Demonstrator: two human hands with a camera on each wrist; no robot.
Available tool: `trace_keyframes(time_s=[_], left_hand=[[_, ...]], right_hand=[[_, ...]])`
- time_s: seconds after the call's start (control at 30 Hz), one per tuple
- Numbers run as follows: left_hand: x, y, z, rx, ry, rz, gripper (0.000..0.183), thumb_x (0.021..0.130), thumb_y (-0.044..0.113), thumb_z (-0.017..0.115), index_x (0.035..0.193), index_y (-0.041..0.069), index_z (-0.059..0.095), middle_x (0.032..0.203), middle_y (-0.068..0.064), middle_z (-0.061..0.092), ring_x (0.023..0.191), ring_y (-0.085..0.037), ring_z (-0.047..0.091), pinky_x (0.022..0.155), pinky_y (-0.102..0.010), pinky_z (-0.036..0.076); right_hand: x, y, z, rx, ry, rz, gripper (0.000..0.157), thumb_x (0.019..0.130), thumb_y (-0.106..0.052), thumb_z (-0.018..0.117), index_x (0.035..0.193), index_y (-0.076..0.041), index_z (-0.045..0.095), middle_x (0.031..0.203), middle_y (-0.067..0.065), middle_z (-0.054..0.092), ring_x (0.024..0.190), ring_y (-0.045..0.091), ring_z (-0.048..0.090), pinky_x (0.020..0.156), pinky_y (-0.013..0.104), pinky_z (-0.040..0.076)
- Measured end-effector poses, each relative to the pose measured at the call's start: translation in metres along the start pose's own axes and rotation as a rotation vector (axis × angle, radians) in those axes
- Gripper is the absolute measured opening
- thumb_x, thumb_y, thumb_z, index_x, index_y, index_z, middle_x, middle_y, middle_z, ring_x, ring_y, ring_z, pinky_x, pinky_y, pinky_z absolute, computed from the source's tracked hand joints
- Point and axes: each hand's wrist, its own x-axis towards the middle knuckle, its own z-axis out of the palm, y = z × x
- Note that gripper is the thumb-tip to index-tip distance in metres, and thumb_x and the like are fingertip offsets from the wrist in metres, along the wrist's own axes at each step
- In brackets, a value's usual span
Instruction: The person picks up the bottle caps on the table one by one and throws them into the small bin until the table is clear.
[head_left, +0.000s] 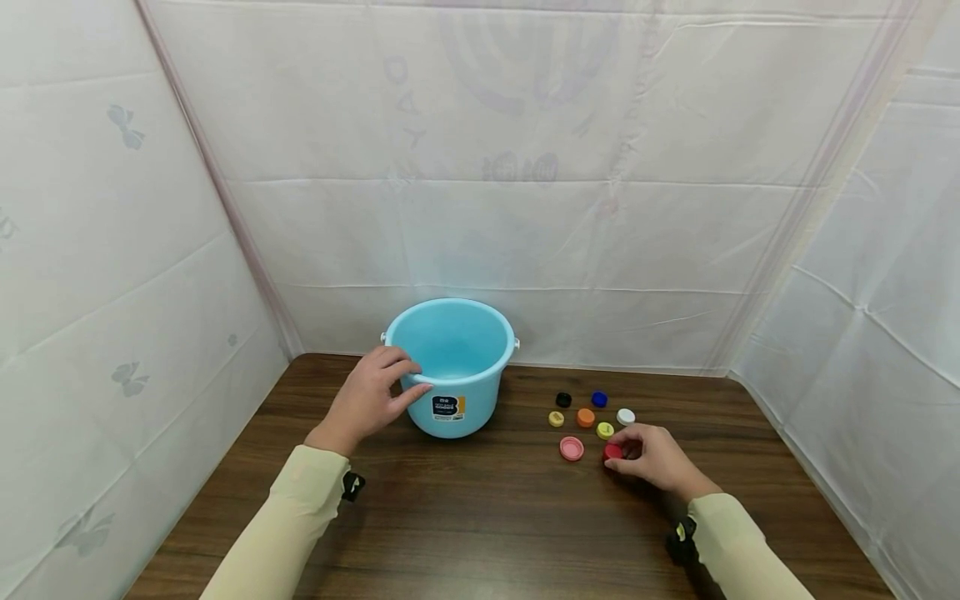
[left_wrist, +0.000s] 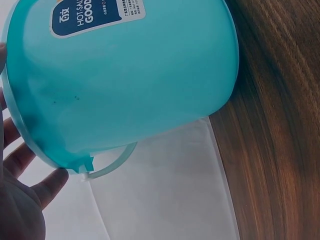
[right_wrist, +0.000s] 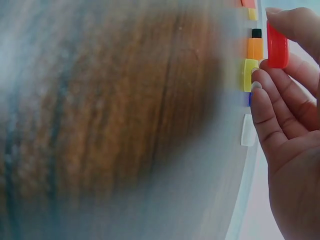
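A light blue plastic bucket (head_left: 480, 408) stands upright on the table, its label facing me. My left hand (head_left: 369, 393) holds its rim at the near left, thumb outside and fingers over the edge. The left wrist view shows the bucket's side (left_wrist: 140, 90) and part of its handle. On the right, my right hand (head_left: 660, 460) pinches a red bottle cap (head_left: 612, 452) between thumb and fingers; the right wrist view shows this cap (right_wrist: 277, 47) standing on edge. Just beyond that hand lie a yellow cap (head_left: 605, 431) and a white cap (head_left: 626, 416).
A pink cap (head_left: 572, 448) lies left of the red one. Behind are orange (head_left: 585, 417), pale yellow (head_left: 556, 419), black (head_left: 563, 400) and blue (head_left: 599, 399) caps. White sheeting (head_left: 525, 208) rises behind the dark wooden table (head_left: 480, 517) and along both sides.
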Motion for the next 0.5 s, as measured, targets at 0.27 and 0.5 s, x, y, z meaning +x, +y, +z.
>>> trace_keyframes(time_s=[0.27,0.5], left_hand=[[0.0001,-0.0007,-0.0003,0.006,0.000,0.002,0.029,0.083,0.034,0.087,0.098,0.012,0.076,0.098,-0.003,0.067,0.098,-0.024,0.061,0.090,-0.048,0.056],[-0.0001,-0.0011,-0.0001,0.000,-0.017,-0.020,0.030,0.083,0.034,0.086,0.100,0.011,0.077,0.100,-0.004,0.067,0.099,-0.024,0.061,0.091,-0.048,0.057]], right_hand=[[0.0010,-0.0050,-0.0022,0.006,0.048,-0.043,0.030,0.083,-0.031,0.087,0.105,-0.015,0.077,0.095,-0.004,0.072,0.078,0.004,0.059,0.067,0.021,0.053],[0.0033,-0.0079,-0.0016,0.004,0.087,-0.109,0.028,0.082,-0.028,0.088,0.104,-0.014,0.078,0.094,-0.005,0.073,0.078,0.003,0.060,0.067,0.021,0.054]])
